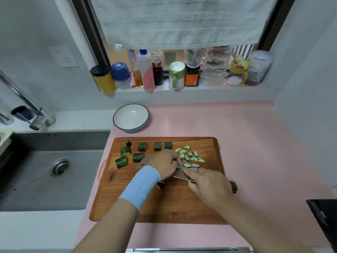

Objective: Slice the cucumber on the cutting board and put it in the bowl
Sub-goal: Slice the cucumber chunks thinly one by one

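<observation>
Head view looking down at a kitchen counter. A wooden board (164,203) fills the centre of the frame.

On the board's upper left lie seven thick dark green cucumber chunks (142,147), still uncut. On its upper right is a loose pile of thin half-round slices (191,157).

A white bowl (131,121) with a dark rim stands off the board, just above its upper left corner. It has nothing in it.

Both hands meet at the middle of the board, touching the near edge of the slice pile. The right hand (209,185) grasps a knife (179,174), with a finger stretched forward along the grey blade and the dark handle end poking out behind the palm. The left hand (165,164), which has a light blue band on the wrist, lies knuckles up over the blade with its fingers bent down. Whether it holds a piece of cucumber is hidden, so I cannot tell.

The task looks less than half done. Only a small share of the cucumber is sliced. Most chunks wait, and no slices have reached the bowl.
</observation>
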`<act>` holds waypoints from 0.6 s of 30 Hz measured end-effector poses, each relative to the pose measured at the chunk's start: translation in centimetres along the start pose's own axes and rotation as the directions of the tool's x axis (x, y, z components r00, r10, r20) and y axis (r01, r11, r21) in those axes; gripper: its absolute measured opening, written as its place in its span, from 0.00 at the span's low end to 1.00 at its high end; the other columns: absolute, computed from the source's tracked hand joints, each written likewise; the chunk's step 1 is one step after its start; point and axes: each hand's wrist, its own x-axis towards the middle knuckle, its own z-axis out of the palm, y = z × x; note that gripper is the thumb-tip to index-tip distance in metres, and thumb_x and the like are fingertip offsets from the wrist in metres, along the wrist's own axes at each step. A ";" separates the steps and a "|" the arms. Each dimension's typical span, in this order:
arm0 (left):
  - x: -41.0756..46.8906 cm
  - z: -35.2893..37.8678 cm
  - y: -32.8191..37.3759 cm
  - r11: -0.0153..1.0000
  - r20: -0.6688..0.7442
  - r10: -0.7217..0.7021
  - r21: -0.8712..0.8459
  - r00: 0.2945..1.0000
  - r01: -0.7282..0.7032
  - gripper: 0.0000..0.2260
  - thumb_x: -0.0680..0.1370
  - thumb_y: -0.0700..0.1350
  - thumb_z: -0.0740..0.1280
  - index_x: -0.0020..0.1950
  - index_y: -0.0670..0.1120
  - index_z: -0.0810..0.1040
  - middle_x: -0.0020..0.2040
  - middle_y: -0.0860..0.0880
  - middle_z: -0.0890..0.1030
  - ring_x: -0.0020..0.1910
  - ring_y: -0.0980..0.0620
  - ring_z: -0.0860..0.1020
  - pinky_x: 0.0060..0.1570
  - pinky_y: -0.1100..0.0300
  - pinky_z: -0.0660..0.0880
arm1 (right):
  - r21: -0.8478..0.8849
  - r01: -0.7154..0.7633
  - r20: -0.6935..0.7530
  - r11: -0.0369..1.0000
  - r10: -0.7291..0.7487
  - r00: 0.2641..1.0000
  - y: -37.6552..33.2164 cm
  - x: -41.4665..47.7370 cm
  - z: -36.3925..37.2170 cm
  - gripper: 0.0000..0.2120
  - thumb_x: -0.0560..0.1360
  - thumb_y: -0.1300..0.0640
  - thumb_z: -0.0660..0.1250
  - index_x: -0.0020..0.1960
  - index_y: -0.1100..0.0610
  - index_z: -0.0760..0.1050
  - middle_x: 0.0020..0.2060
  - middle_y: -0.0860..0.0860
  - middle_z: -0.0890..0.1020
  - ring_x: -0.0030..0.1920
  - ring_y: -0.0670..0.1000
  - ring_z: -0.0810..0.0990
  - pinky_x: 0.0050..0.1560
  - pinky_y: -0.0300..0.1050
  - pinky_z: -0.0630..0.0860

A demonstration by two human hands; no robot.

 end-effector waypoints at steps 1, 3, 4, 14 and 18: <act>1.2 0.4 0.2 1.000 0.050 -0.017 0.007 0.999 0.017 0.11 0.73 0.40 0.58 0.43 0.53 0.78 0.51 0.52 0.81 0.53 0.51 0.77 0.58 0.54 0.74 | -0.004 0.001 -0.003 1.000 -0.001 1.000 0.1 0.1 0.1 0.22 0.62 0.47 0.83 0.55 0.45 0.86 0.30 0.48 0.81 0.24 0.51 0.78 0.21 0.43 0.72; 2.8 1.0 0.5 0.999 0.112 -0.053 -0.004 0.992 0.053 0.14 0.73 0.41 0.56 0.46 0.57 0.78 0.56 0.52 0.80 0.56 0.50 0.77 0.60 0.54 0.73 | -0.004 0.003 0.005 1.000 -0.003 1.000 0.1 0.2 0.3 0.22 0.60 0.47 0.84 0.53 0.44 0.87 0.29 0.48 0.81 0.23 0.52 0.78 0.20 0.43 0.71; 3.1 1.1 0.6 0.997 0.130 -0.068 -0.015 0.989 0.070 0.16 0.74 0.40 0.56 0.49 0.57 0.79 0.58 0.52 0.79 0.58 0.51 0.76 0.62 0.56 0.72 | -0.004 0.005 0.014 1.000 -0.005 1.000 0.1 0.3 0.5 0.22 0.60 0.47 0.84 0.53 0.44 0.87 0.29 0.48 0.81 0.23 0.52 0.78 0.20 0.43 0.70; 3.0 2.4 1.7 0.993 0.169 -0.031 -0.111 0.985 0.050 0.23 0.70 0.29 0.55 0.46 0.53 0.83 0.50 0.56 0.83 0.55 0.55 0.78 0.60 0.63 0.73 | 0.035 0.065 -0.016 0.997 -0.065 0.998 0.4 0.5 1.2 0.17 0.60 0.48 0.83 0.47 0.45 0.85 0.29 0.46 0.79 0.23 0.50 0.77 0.19 0.42 0.70; 3.8 2.4 1.8 0.993 0.110 -0.054 -0.095 0.992 0.065 0.24 0.71 0.29 0.57 0.53 0.51 0.84 0.55 0.55 0.81 0.57 0.55 0.77 0.63 0.62 0.71 | 0.004 0.070 0.014 0.998 -0.070 0.997 0.5 0.4 1.5 0.16 0.62 0.46 0.82 0.49 0.46 0.85 0.28 0.48 0.79 0.23 0.52 0.76 0.19 0.44 0.70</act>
